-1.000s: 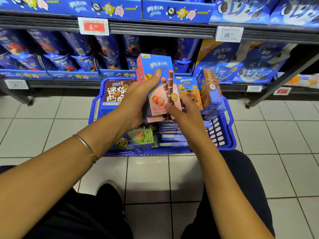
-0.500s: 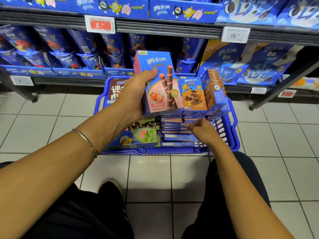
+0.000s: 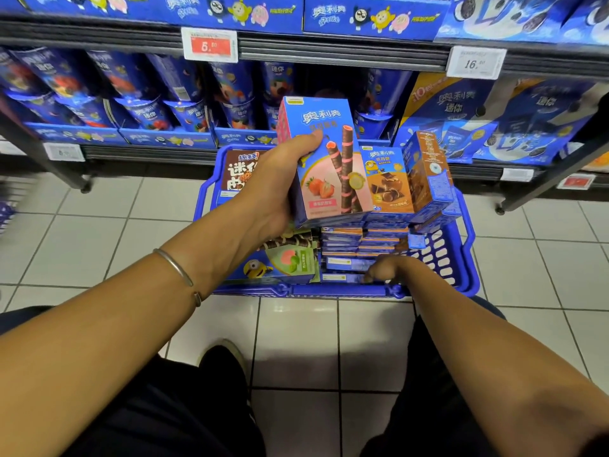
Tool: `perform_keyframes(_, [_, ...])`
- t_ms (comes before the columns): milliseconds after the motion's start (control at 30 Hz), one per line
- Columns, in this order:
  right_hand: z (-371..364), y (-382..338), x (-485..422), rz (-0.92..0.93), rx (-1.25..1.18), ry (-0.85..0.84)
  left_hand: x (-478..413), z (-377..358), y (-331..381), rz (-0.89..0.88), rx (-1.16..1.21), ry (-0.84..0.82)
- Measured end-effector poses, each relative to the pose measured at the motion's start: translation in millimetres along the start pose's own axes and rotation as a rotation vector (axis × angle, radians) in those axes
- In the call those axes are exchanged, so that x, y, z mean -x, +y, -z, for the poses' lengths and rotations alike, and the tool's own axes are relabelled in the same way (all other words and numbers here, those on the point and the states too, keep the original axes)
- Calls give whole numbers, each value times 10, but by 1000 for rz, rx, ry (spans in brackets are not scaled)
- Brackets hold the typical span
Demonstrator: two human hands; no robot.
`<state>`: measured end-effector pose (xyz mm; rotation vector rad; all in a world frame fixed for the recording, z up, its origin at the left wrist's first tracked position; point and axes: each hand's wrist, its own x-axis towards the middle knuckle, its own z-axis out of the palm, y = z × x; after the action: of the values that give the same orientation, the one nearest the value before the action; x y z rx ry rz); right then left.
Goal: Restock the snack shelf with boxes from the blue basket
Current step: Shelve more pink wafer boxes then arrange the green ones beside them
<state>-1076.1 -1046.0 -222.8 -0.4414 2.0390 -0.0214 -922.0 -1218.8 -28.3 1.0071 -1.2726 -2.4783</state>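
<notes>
Blue basket [image 3: 329,289] is sitting nearly full; left hand [image 3: 273,189] is holding a pink box [image 3: 329,179] above it; right hand [image 3: 385,268] inside, grip unclear.

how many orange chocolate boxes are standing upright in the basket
2: one chocolate box facing the camera beside the held strawberry box, another turned side-on at its right. More may be hidden behind.

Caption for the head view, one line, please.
Left hand holds a strawberry wafer-roll box over the blue basket while the right hand reaches among the stacked boxes.
</notes>
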Motion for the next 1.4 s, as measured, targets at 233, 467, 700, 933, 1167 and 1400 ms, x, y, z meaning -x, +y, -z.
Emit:
perform_keyframes(233, [11, 53, -48, -25, -118, 66, -1, -10, -4, 8, 15, -21])
perform_keyframes(467, [-12, 60, -86, -32, -133, 68, -14, -27, -22, 24, -4, -16])
perform_keyframes(700, [-68, 6, -80, -16, 171, 116, -18, -28, -31, 56, -12, -14])
perform_keyframes(933, [-82, 28, -89, -7, 251, 209, -15, -22, -32, 54, -40, -9])
perform_keyframes(1167, [-21, 34, 62, 34, 471, 196, -24, -20, -20, 56, -19, -2])
perform_keyframes(1400, [125, 46, 346, 116, 446, 331, -58, -45, -24, 56, -22, 1])
